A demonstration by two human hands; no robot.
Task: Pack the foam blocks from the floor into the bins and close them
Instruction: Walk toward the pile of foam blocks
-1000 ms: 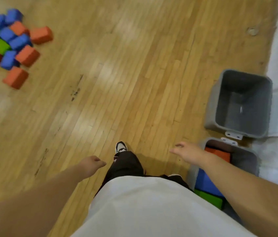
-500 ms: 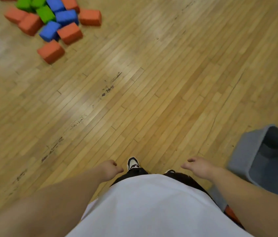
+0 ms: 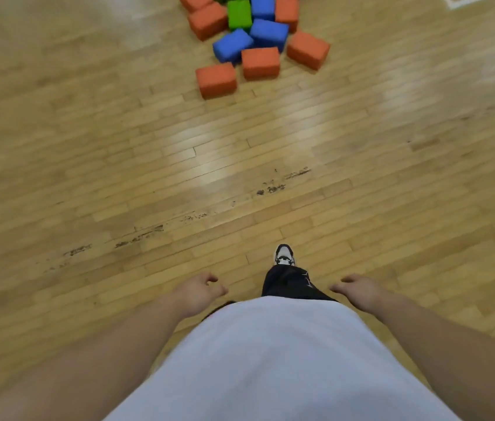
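Facing the heap of foam blocks [image 3: 255, 34] across the wooden floor [image 3: 88, 153], we stand well short of it, with one shoe [image 3: 284, 256] set forward under a dark trouser leg. Our left hand [image 3: 199, 294] hangs low beside the white shirt [image 3: 285, 360], fingers loosely curled round nothing. Our right hand [image 3: 358, 293] hangs on the other side, fingers relaxed and a little spread, also empty.

We judge the step in hand to be the fetch: the hands are free and the blocks lie ahead. They sit in a loose cluster at the top of the view, orange, blue and green, several touching or leaning on one another. The nearest orange block [image 3: 216, 80] lies at the front edge, just beside its neighbours. The next move calls for closing the gap, bending down and gathering from that near side, squeezing the soft foam between both hands if we want more than one.

The bins are nowhere in view, so we cannot tell where they stand or how full they are. The far part of the heap is cut off by the top edge, so its count is unknown, and blur hides the fingertips.
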